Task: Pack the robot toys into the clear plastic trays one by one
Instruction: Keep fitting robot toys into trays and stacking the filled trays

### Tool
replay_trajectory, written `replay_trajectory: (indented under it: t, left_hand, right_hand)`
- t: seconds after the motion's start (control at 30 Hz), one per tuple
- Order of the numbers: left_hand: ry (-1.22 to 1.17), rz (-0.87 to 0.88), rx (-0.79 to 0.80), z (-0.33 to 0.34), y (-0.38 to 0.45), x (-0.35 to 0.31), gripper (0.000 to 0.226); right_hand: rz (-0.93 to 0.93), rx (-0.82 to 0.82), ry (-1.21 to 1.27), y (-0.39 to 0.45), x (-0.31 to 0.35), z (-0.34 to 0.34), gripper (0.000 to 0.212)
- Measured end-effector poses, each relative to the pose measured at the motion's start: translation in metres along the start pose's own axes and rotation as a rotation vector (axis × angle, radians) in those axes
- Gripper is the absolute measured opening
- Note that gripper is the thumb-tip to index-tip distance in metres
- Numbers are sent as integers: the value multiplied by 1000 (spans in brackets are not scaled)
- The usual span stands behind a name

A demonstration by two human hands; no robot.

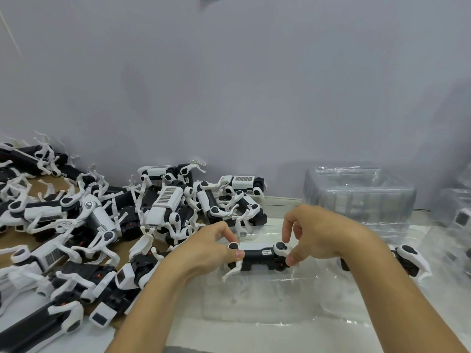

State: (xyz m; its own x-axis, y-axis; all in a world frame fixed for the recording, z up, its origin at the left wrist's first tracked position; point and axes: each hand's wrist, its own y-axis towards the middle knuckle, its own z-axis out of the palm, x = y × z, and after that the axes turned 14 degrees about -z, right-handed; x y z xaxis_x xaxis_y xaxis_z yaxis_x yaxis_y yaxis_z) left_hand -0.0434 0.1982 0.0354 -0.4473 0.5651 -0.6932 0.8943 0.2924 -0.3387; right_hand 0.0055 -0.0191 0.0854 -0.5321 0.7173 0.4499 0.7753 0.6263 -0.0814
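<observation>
A black-and-white robot dog toy (260, 258) lies on its side over a clear plastic tray (254, 309) in front of me. My left hand (214, 248) pinches its left end at a white leg joint. My right hand (316, 233) pinches the right end, thumb and fingers around the other joint. A second robot toy (407, 261) sits in a tray to the right, partly hidden behind my right forearm.
A big heap of several robot toys (102, 225) covers the brown table on the left and reaches the wall. A stack of clear trays (362, 192) stands at the back right, with more clear plastic (458, 215) at the far right edge.
</observation>
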Motion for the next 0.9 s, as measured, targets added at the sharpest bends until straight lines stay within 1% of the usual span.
replay_trajectory:
  t: [0.27, 0.37, 0.4, 0.47, 0.53, 0.67, 0.77, 0.9]
  left_hand:
    - [226, 90, -92, -4, -11, -7, 17]
    - [330, 181, -157, -7, -15, -14, 23]
    - [345, 227, -173, -6, -16, -16, 26]
    - [299, 315, -170, -1, -19, -22, 24]
    - [277, 369, -169, 10, -20, -26, 23]
    - [430, 376, -154, 29, -18, -30, 32]
    - [431, 345, -140, 32, -17, -28, 35]
    - [375, 311, -195, 35, -14, -25, 27]
  right_hand:
    - [-5, -9, 17, 3, -2, 6, 39]
    - [-43, -7, 6, 3, -5, 3, 38]
    - [-64, -6, 4, 3, -7, 3, 36]
    - [-109, -17, 12, 5, -8, 2, 29]
    - [-143, -61, 51, 7, -9, 3, 20]
    - [-181, -106, 84, 11, -11, 8, 13]
    - [-192, -108, 91, 14, -14, 9, 12]
    - [-194, -123, 71, 16, -14, 11, 10]
